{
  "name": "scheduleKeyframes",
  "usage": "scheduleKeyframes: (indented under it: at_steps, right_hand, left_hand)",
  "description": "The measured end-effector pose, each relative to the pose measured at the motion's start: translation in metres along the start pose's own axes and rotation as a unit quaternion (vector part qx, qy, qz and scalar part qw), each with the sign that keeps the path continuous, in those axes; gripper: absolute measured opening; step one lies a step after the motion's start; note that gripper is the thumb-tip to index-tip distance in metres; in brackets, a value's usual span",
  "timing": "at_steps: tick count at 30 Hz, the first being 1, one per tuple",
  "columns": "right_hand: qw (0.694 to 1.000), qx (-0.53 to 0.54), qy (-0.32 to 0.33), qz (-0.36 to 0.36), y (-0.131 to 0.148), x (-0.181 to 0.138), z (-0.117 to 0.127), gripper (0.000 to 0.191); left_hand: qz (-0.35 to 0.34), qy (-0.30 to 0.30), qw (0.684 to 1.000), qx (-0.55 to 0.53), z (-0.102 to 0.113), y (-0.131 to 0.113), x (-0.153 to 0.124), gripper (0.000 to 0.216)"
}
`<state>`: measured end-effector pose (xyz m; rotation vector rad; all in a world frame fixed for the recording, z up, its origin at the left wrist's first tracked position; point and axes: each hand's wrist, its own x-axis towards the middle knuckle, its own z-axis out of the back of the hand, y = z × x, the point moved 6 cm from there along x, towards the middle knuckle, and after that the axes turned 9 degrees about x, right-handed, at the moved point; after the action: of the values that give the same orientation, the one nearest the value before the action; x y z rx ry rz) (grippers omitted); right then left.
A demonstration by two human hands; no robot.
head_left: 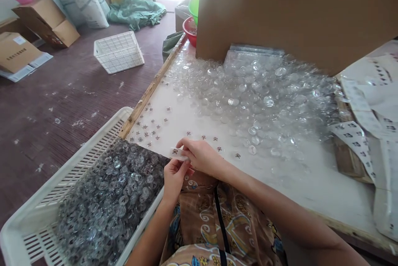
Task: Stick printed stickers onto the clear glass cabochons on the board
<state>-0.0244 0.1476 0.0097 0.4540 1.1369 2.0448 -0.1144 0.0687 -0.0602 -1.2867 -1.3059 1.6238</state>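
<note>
Both hands meet at the table's near left edge around a small white strip of stickers [175, 152] with a dark printed figure on it. My right hand [200, 156] pinches the strip from above. Just below it, my left hand [175, 174] has its thumb and fingers closed at the strip's lower end; the fingertips partly hide each other. Left of the hands, small clear discs with dark figures [152, 121] lie scattered on the white tabletop [183, 116]. A large heap of plain clear discs [248, 96] spreads over the table beyond.
A white plastic basket [21, 220] filled with clear printed discs stands at the left. Sticker sheets [354, 139] hang at the right edge. A cardboard panel [295, 13] rises behind the heap. Red [190, 33] and green bowls [194, 6] stand at the far corner; another white basket [120, 52] is on the floor.
</note>
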Motion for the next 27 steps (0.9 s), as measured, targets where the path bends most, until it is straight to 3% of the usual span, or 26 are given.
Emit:
scheduleKeyframes:
  at_steps: [3,7,10,12,15,19,22,27]
  right_hand:
    - [0.997,-0.063,-0.008,0.037,0.005,-0.003,-0.005,0.025]
    - [0.975,-0.145,-0.031,0.165,0.022,-0.008,-0.018,0.016]
    - [0.976,-0.063,-0.075,0.195,0.023,-0.001,-0.004,0.011]
    - [0.979,0.039,-0.136,0.148,0.005,0.011,0.023,0.010]
    - [0.969,0.121,-0.215,0.003,-0.049,0.033,0.064,0.011]
    - [0.965,0.109,-0.180,-0.158,-0.111,0.047,0.080,0.011]
    - [0.965,0.089,-0.161,-0.188,-0.124,0.047,0.076,0.010]
    - [0.968,0.037,-0.158,-0.192,-0.114,0.050,0.073,0.008]
  left_hand:
    - [0.014,-0.016,1.000,-0.023,0.000,0.000,0.002,0.032]
    - [0.013,-0.032,0.999,-0.028,0.002,-0.001,0.003,0.027]
    - [0.018,-0.020,1.000,-0.010,0.001,0.000,0.003,0.024]
    - [0.030,-0.010,1.000,-0.002,0.001,0.002,0.003,0.025]
    - [0.034,-0.002,0.999,0.005,0.001,0.004,0.004,0.026]
    - [0.032,0.005,0.999,0.011,0.001,0.005,0.004,0.028]
    - [0.034,0.008,0.999,0.019,0.002,0.005,0.005,0.029]
    - [0.036,0.007,0.999,0.019,0.002,0.003,0.005,0.031]
